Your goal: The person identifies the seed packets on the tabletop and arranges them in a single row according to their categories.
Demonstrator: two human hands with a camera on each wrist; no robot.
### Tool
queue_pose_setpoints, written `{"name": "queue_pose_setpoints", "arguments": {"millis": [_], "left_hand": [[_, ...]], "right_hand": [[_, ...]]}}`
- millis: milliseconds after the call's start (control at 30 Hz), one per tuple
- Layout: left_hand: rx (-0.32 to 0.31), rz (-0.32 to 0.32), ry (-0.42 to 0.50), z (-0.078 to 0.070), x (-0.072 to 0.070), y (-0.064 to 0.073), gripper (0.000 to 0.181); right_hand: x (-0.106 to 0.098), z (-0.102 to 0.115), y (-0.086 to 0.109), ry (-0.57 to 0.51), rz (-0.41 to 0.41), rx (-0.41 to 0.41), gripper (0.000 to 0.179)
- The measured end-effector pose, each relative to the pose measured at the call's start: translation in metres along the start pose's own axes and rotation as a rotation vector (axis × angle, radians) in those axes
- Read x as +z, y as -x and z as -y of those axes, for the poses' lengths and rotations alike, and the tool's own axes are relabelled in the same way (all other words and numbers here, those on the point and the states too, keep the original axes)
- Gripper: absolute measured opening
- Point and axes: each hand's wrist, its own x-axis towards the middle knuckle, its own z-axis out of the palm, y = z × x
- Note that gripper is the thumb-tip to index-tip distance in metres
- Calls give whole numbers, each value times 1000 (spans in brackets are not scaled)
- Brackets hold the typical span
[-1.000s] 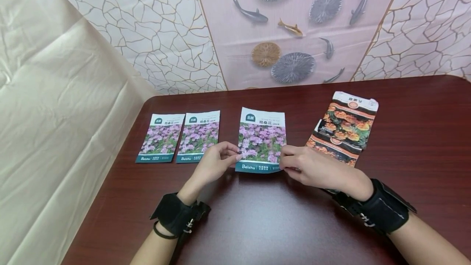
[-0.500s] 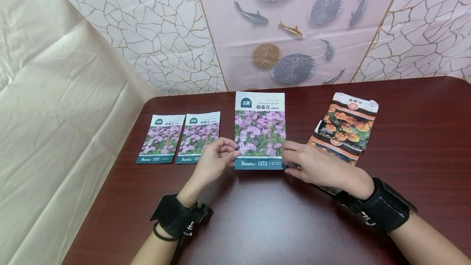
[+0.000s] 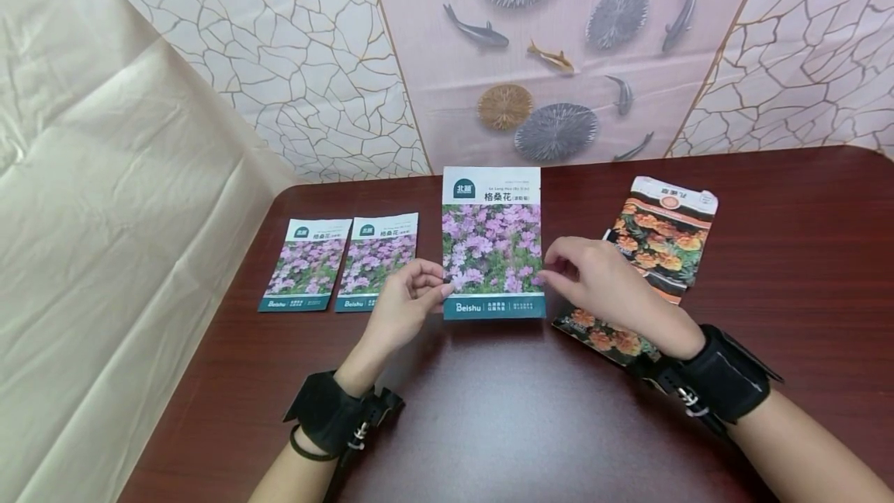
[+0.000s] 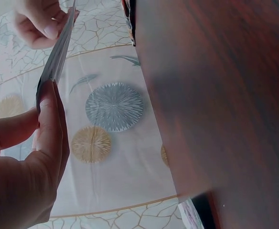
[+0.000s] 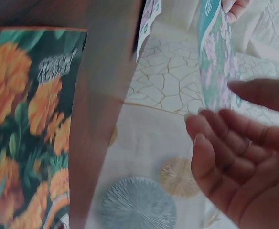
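My left hand [image 3: 401, 301] pinches the lower left edge of a seed packet [image 3: 492, 251] with purple flowers, a white top and a teal bottom band. The packet is raised and faces me; the left wrist view shows it nearly edge-on, between thumb and fingers. At its right edge is my right hand [image 3: 601, 286], fingers loosely bent and thumb apart from them, fingertips overlapping the packet's edge in the right wrist view. Beneath and behind the right hand lie several orange-flower seed packets [image 3: 660, 235], overlapping and partly hidden by the hand and wrist.
Two matching purple-flower packets [image 3: 305, 264] lie side by side at the left of the dark red wooden table [image 3: 489, 418]. A patterned cloth [image 3: 447, 123] hangs behind the table's back edge, and a cream cloth [image 3: 140, 239] slopes along the left.
The purple-flower packet has been raised and tilted up toward me. My right hand has let go of its lower right corner and moved up along the edge. The left hand keeps its pinch.
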Motion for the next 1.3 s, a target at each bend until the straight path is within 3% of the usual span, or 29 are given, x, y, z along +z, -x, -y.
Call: {"name": "queue_pose_setpoints", "arguments": {"millis": [133, 333, 667, 833, 1033, 1300], "left_hand": [[11, -6, 15, -2, 0, 1, 12], [13, -6, 34, -4, -1, 2, 12], [-13, -15, 43, -4, -2, 1, 11], [-38, -32, 24, -2, -2, 0, 11], [-18, -25, 25, 0, -4, -2, 13], [-34, -66, 44, -3, -10, -3, 28]], "right_hand": [[-3, -1, -4, -121, 37, 175, 9], [-2, -5, -10, -374, 116, 324, 15], [3, -3, -15, -580, 134, 416, 9], [5, -3, -16, -605, 134, 422, 9], [7, -2, -18, -616, 128, 436, 10], [9, -4, -24, -719, 129, 441, 8]]}}
